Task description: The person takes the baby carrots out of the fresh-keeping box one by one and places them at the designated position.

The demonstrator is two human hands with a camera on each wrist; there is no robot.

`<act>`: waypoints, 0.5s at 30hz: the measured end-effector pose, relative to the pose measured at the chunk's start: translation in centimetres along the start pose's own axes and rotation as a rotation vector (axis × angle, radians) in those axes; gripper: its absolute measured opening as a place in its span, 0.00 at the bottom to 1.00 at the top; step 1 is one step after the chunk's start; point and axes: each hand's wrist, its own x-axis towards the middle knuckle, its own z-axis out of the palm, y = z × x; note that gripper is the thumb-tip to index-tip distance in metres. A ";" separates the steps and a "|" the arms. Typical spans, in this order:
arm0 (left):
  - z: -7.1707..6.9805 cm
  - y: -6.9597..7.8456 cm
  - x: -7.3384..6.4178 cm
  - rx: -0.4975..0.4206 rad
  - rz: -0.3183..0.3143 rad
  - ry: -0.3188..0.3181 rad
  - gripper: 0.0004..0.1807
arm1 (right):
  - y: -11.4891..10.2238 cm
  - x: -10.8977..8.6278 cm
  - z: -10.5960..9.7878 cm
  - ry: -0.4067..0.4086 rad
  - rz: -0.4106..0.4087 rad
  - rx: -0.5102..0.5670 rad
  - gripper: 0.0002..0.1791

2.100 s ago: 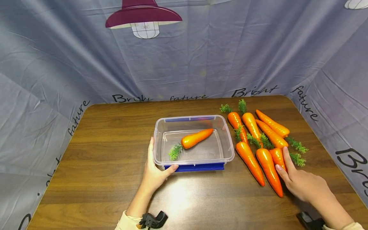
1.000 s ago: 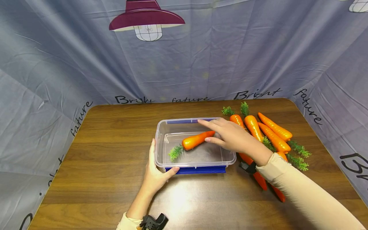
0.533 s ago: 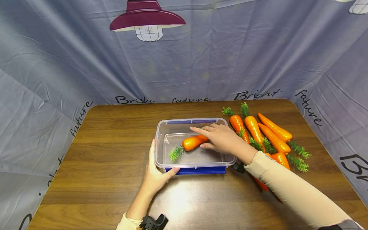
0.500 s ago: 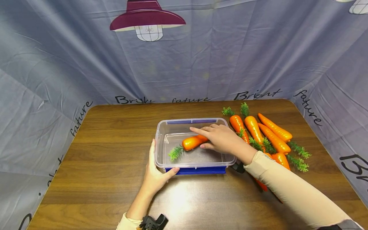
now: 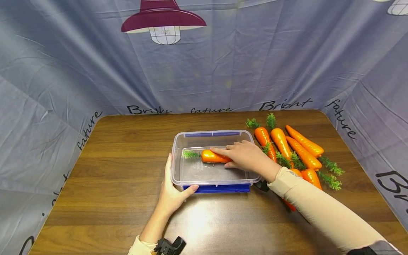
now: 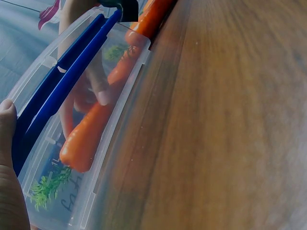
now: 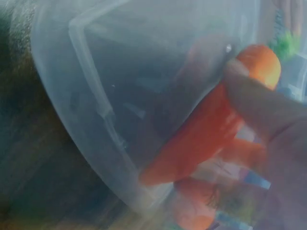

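A clear plastic food container (image 5: pixel 216 183) with blue clips stands at the middle of the table, its top uncovered. My left hand (image 5: pixel 172 198) holds its near left corner, thumb on the front rim and fingers along the left wall. Inside lies an orange toy-like carrot (image 5: pixel 210 156), green leaves pointing left. My right hand (image 5: pixel 245 156) reaches in over the right side and grips this carrot (image 7: pixel 201 129) between thumb and fingers, covering its tip in the head view. Through the container wall, the left wrist view shows the same carrot (image 6: pixel 86 139) with right-hand fingers on it.
Several more carrots (image 5: pixel 281 141) with green tops lie on the table right of the container, some under my right sleeve (image 5: pixel 318 205). A grey-blue printed curtain (image 5: pixel 216 71) borders the wooden table (image 5: pixel 127 159) at the back and sides.
My right hand came from the carrot pile into the container. The carrot inside has turned from slanting to nearly parallel with the long sides, leaves shifting up. My left hand stays put.
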 end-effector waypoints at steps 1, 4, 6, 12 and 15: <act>0.0 0.0 0.0 0.004 0.003 0.003 0.70 | 0.0 0.0 0.0 -0.007 0.005 0.007 0.43; -0.1 0.0 0.0 0.013 0.003 0.006 0.71 | -0.1 0.2 0.0 -0.023 0.023 0.030 0.45; -0.1 0.0 0.0 0.013 0.001 0.005 0.71 | -0.1 0.2 0.0 -0.033 0.034 0.050 0.43; -0.1 0.1 0.0 0.007 0.007 0.003 0.70 | 0.0 0.3 -0.2 -0.063 0.066 0.130 0.41; -0.1 0.2 0.0 -0.004 0.006 -0.002 0.70 | 0.0 0.4 -0.3 -0.063 0.061 0.164 0.41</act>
